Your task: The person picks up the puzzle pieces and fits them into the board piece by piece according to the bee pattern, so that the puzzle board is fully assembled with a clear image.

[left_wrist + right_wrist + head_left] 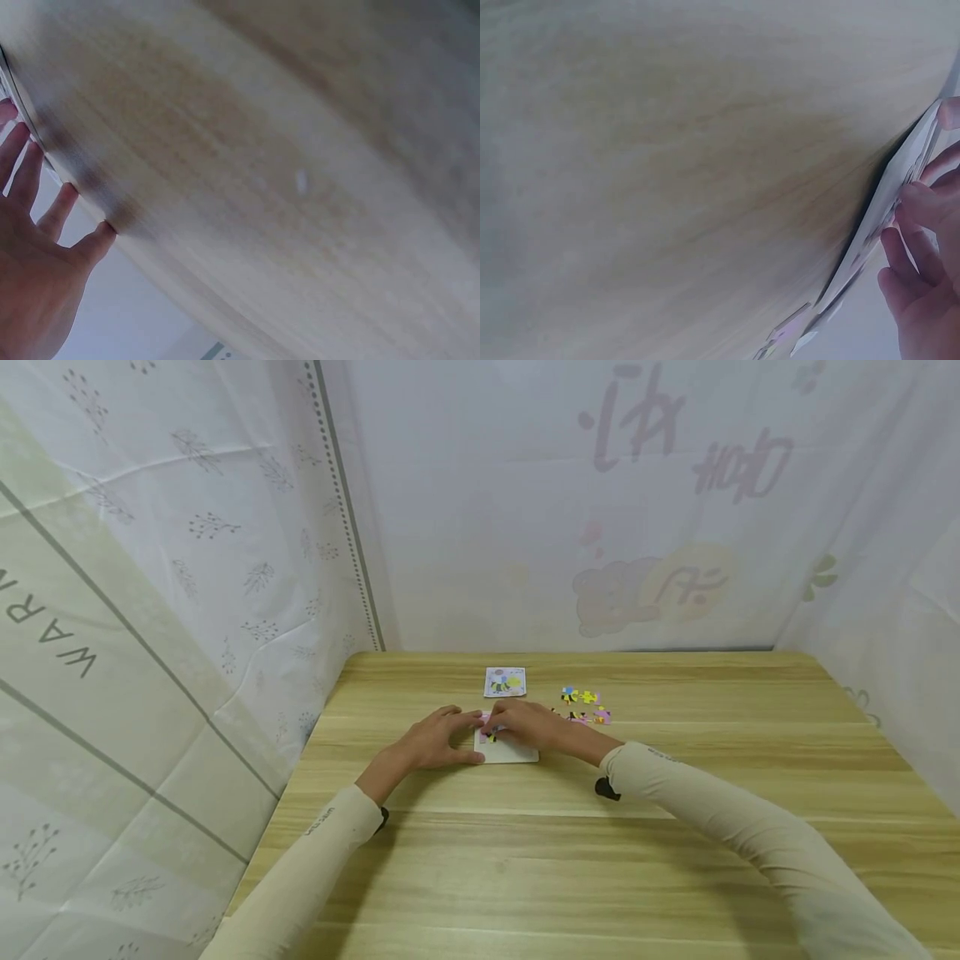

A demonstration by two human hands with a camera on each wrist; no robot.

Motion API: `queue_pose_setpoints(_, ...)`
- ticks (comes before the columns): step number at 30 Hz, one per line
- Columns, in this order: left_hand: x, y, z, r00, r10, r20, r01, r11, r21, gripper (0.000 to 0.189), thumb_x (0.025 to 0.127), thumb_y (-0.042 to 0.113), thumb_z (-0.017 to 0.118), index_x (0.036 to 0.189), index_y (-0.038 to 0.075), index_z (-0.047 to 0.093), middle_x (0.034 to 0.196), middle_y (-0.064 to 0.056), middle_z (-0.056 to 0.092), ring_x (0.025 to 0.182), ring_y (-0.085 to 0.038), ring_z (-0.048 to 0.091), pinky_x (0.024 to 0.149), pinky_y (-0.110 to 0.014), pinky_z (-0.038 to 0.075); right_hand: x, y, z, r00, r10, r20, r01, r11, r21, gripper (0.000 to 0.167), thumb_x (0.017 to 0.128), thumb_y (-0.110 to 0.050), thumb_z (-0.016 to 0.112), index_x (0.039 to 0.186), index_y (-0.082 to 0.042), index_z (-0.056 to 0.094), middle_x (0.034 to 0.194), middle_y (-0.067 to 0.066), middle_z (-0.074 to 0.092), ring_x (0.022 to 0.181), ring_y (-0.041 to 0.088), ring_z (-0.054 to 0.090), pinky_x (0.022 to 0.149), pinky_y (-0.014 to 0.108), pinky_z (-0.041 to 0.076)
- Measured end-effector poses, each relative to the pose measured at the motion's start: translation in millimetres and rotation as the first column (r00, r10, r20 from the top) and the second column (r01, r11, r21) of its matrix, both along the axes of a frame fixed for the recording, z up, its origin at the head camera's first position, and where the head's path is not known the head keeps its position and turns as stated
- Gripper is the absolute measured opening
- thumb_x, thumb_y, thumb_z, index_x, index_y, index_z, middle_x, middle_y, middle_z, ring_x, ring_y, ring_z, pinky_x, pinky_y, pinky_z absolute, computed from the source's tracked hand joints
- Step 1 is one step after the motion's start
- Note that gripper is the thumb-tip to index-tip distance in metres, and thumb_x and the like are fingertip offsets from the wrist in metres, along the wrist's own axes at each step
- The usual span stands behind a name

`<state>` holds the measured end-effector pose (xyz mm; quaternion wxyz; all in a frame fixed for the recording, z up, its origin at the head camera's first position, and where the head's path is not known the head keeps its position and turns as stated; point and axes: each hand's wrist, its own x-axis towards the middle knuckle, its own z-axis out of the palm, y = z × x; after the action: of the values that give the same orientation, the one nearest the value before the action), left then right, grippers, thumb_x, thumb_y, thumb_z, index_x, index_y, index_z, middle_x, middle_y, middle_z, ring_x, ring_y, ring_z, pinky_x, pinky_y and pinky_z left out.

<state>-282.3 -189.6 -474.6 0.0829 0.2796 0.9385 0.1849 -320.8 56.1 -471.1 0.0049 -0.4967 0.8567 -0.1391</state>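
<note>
A white puzzle board [517,754] lies on the wooden table, with a few pink, yellow and black puzzle pieces [491,738] at its upper left. My left hand [435,739] is spread at the board's left edge, thumb low and fingers high, holding nothing. In the left wrist view its fingers [26,169] are extended along the edge. My right hand [525,724] reaches over the board from the right, thumb and fingertips bent down onto a puzzle piece there. The right wrist view shows its thumb [922,201] at the board surface [885,191]; the piece is mostly hidden by the fingers.
Behind the board lies a picture card [505,682] with a bee on it. Several loose pieces [588,697] lie to the right, some partly behind the right wrist. Patterned curtains [555,527] stand around the wooden table [480,868].
</note>
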Motion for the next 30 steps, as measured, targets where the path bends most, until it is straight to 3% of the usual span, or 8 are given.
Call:
queue_pose_setpoints(5, 0.3, 0.9, 0.2, 1.0, 0.005, 0.009, -0.005, 1.0, -0.001, 0.079, 0.09, 0.062, 0.073, 0.155, 0.024, 0.051, 0.16, -0.003, 0.046, 0.147, -0.033, 0.039, 0.108, -0.063, 0.043, -1.8, 4.9, -2.4, 1.0, 0.001, -0.003, -0.001, 1.0, -0.022, 0.023, 0.101, -0.011, 0.069, 0.122, -0.015, 0.078, 0.114, 0.003, 0.07, 0.107, 0.018, 0.064, 0.087, 0.034, 0.058)
queue_pose_setpoints(13, 0.4, 1.4, 0.0, 1.0, 0.0, 0.003, 0.0, 1.0, 0.002, 0.076, 0.09, 0.062, 0.073, 0.152, 0.023, 0.055, 0.162, 0.002, 0.045, 0.149, -0.033, 0.037, 0.109, -0.065, 0.042, -6.6, 21.9, 3.6, 0.995, -0.066, 0.07, 0.07, 0.995, -0.064, 0.025, 0.102, -0.011, 0.068, 0.126, -0.012, 0.075, 0.126, 0.003, 0.071, 0.121, 0.022, 0.063, 0.099, 0.041, 0.055)
queue_pose_setpoints(24, 0.9, 1.5, 1.2, 1.0, 0.005, 0.012, -0.005, 1.0, -0.005, 0.076, 0.09, 0.062, 0.073, 0.152, 0.022, 0.055, 0.161, 0.001, 0.045, 0.148, -0.033, 0.038, 0.11, -0.064, 0.041, -14.0, 48.3, 13.8, 0.989, -0.142, 0.048, 0.144, 0.989, -0.034, 0.026, 0.101, -0.014, 0.071, 0.125, -0.007, 0.075, 0.124, 0.012, 0.069, 0.114, 0.029, 0.065, 0.094, 0.046, 0.056)
queue_pose_setpoints(30, 1.6, 1.0, 1.0, 1.0, 0.005, 0.012, -0.005, 1.0, -0.004, 0.076, 0.091, 0.062, 0.072, 0.153, 0.023, 0.054, 0.162, 0.001, 0.044, 0.149, -0.033, 0.036, 0.11, -0.065, 0.041, -21.8, 67.7, 13.8, 0.993, -0.122, -0.006, 0.121, 0.989, -0.085, 0.024, 0.097, -0.007, 0.072, 0.121, -0.002, 0.075, 0.119, 0.015, 0.071, 0.109, 0.031, 0.067, 0.091, 0.046, 0.057)
